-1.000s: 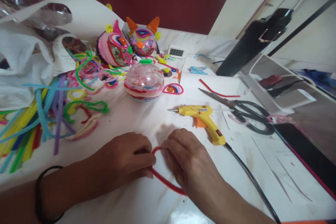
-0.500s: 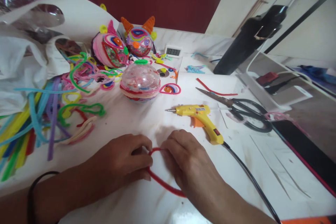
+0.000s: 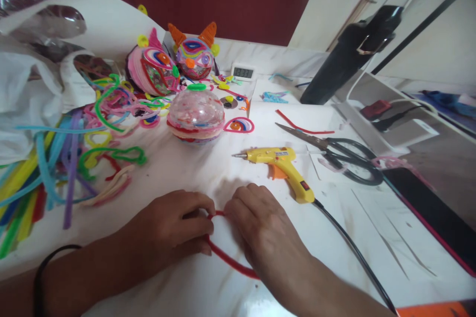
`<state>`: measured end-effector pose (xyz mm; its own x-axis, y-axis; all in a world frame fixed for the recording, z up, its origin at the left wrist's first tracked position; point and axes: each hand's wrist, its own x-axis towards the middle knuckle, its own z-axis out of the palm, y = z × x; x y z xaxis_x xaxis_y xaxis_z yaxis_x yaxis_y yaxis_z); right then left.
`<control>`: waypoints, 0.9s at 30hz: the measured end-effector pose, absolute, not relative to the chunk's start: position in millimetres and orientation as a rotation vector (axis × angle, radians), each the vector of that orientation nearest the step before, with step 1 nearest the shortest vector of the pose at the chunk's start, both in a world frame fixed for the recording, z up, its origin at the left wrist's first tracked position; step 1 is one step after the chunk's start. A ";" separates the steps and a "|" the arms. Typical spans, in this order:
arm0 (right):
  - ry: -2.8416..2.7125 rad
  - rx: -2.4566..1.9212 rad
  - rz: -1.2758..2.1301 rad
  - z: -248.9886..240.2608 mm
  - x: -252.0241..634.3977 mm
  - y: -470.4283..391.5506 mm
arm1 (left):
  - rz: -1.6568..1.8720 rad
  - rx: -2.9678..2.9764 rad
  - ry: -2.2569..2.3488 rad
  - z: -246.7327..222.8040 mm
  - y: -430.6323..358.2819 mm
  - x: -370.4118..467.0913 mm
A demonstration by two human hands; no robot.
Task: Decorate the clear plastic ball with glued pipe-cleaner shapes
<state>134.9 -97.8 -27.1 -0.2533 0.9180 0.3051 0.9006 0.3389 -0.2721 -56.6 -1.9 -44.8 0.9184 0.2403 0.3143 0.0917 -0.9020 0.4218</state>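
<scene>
A red pipe cleaner (image 3: 232, 261) is bent in a curve between my two hands, low over the white table. My left hand (image 3: 176, 225) pinches it near one end, fingertips pressed together. My right hand (image 3: 260, 223) is closed on it, and its fingers hide part of the strip. Ahead of my hands sits a clear ball (image 3: 197, 111) with a coloured band and a green disc on top. An eye-shaped piece (image 3: 239, 125) lies against its right side. The yellow glue gun (image 3: 278, 158) rests beyond my right hand, nozzle pointing left.
Black-handled scissors (image 3: 327, 146) lie behind the glue gun, near a red strip (image 3: 303, 129). Coloured pipe cleaners (image 3: 70, 158) pile up at left. Two decorated balls (image 3: 152, 72) stand at the back. A black cable (image 3: 353, 247) runs to the front right. A phone (image 3: 427, 213) lies at right.
The whole view has shifted slightly, so things appear a little further left. Both hands keep nearly the same hold on the red pipe cleaner.
</scene>
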 end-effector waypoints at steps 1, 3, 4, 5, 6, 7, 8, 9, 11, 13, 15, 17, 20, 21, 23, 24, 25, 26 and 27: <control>-2.206 -1.600 0.052 -26.8 135.0 -97.7 | 0.503 2.675 0.250 -44.6 -2.1 -56.7; -2.214 -1.594 0.042 -26.2 135.3 -97.5 | 0.493 2.685 0.255 -44.0 -2.5 -56.6; -2.216 -1.594 0.038 -26.0 135.4 -97.4 | 0.486 2.685 0.259 -43.7 -2.7 -56.4; -2.216 -1.596 0.032 -25.9 135.4 -97.2 | 0.477 2.678 0.256 -43.5 -2.9 -56.2; -2.216 -1.601 0.026 -26.0 135.5 -96.9 | 0.472 2.666 0.247 -43.3 -3.1 -56.0; -2.216 -1.603 0.018 -26.3 135.5 -96.5 | 0.471 2.645 0.243 -43.0 -3.2 -55.9; -2.215 -1.609 0.011 -26.8 135.4 -96.2 | 0.473 2.619 0.241 -42.5 -3.2 -55.9; -2.212 -1.611 0.003 -27.3 135.4 -95.8 | 0.461 2.589 0.246 -41.7 -3.1 -56.0; -2.208 -1.607 -0.009 -28.3 135.3 -95.3 | 0.402 2.528 0.264 -39.0 -2.0 -56.8; -2.202 -1.604 -0.015 -28.7 135.1 -95.1 | 0.312 2.461 0.309 -34.8 -0.1 -57.9; -2.196 -1.605 -0.019 -28.4 134.9 -95.2 | 0.251 2.392 0.360 -30.2 2.3 -58.1; -2.191 -1.614 -0.017 -27.9 134.5 -95.6 | 0.235 2.339 0.439 -26.0 4.2 -56.1; -2.180 -1.627 0.013 -27.2 133.7 -96.1 | 0.256 2.317 0.567 -21.0 5.0 -48.7; -2.174 -1.632 0.022 -27.1 133.5 -96.3 | 0.266 2.317 0.597 -19.5 4.8 -45.6; -2.160 -1.639 0.030 -26.7 133.4 -96.9 | 0.268 2.318 0.629 -16.5 4.1 -39.3; -2.152 -1.641 0.028 -26.4 133.4 -97.4 | 0.260 2.318 0.642 -15.0 3.6 -36.5; -2.142 -1.641 0.028 -26.2 133.5 -97.8 | 0.246 2.318 0.655 -13.5 3.2 -34.0; -2.132 -1.637 0.031 -26.0 133.7 -98.2 | 0.224 2.318 0.665 -12.2 2.9 -31.9; -2.123 -1.631 0.033 -25.8 133.8 -98.4 | 0.201 2.319 0.674 -11.0 2.6 -30.2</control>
